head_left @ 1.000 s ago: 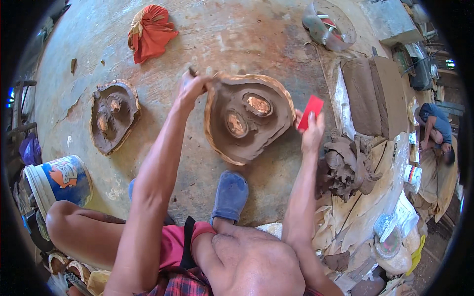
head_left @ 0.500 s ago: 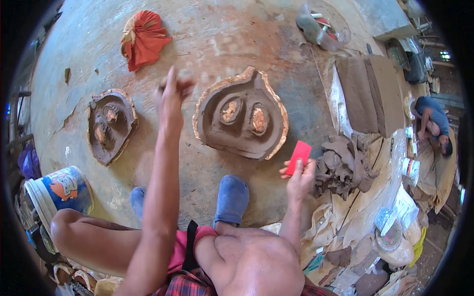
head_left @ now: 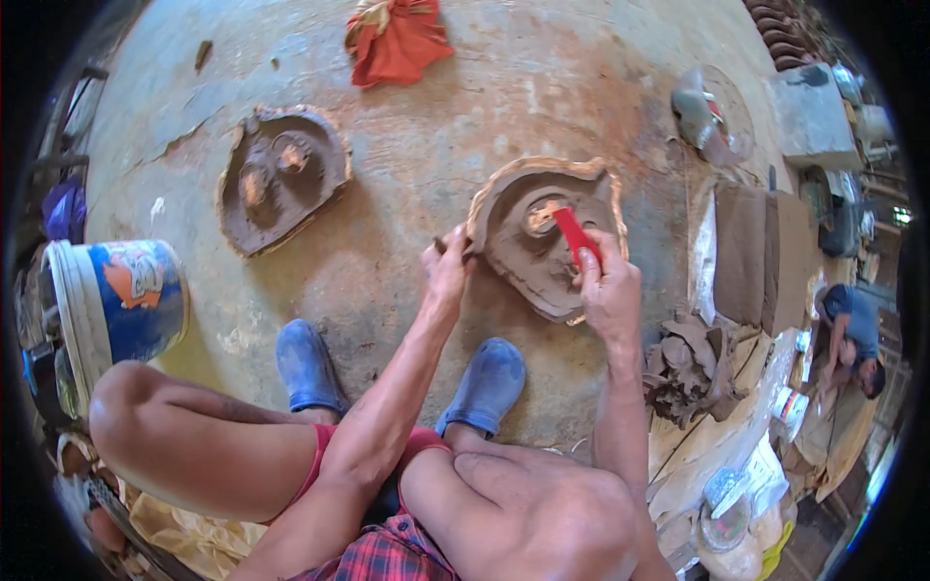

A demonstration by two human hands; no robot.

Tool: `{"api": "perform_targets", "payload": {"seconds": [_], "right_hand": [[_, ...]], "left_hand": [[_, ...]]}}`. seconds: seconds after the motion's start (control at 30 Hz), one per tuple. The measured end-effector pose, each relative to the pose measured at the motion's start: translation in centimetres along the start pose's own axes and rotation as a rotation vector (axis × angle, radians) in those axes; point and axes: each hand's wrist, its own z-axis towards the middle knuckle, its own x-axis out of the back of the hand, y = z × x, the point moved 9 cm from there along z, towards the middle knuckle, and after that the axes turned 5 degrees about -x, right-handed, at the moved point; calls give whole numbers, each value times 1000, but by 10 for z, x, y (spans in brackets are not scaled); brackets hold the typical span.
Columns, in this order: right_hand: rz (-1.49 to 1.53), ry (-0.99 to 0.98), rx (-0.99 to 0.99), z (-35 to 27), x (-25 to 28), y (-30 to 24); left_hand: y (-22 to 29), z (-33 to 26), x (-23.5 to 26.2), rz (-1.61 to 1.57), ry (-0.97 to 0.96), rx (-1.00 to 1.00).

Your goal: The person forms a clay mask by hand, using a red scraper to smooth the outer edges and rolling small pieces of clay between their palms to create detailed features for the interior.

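A mould lined with grey-brown clay lies on the floor before me, pale at the rim, with two raised oval rings inside. My right hand pinches a flat red scraper over these rings, partly hiding one. At the mould's left rim is my left hand, its fingers closed with a small dark piece of clay showing between them. Whether those fingers also grip the rim, I cannot tell. Farther left lies a second, smaller clay-lined mould, touched by neither hand.
Torn clay scraps and clay slabs lie at the right. A red cloth bundle and a clear basin are farther off. A bucket stands left. Another person sits at far right.
The view has shifted. My left hand has come down to the larger mould's rim, and my right hand has brought the red scraper over it. That mould now sits turned clockwise.
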Motion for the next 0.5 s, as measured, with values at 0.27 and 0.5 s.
{"api": "perform_targets", "payload": {"seconds": [0.27, 0.5], "right_hand": [[-330, -106, 329, 40, -81, -68], [-634, -242, 482, 66, -131, -77]], "left_hand": [[19, 39, -32, -125, -244, -144], [-89, -40, -40, -120, -208, 328]]}}
